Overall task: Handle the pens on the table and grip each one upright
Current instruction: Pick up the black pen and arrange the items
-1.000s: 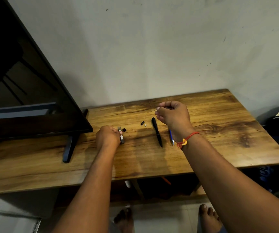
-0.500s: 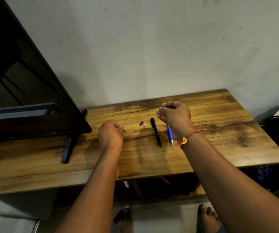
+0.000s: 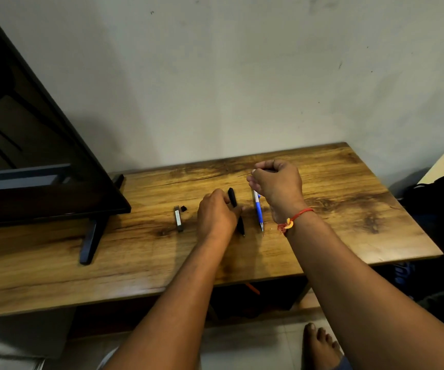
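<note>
left hand (image 3: 216, 213) grips black pen (image 3: 232, 196), well apart from table (image 3: 349, 209) edges.

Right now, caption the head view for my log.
Left hand grips black pen on table; right hand pinches thin rod above blue pen.

Home room: television (image 3: 28, 156), wooden table (image 3: 349, 209)

The left hand (image 3: 216, 212) hides most of the black pen (image 3: 232, 196).
</note>
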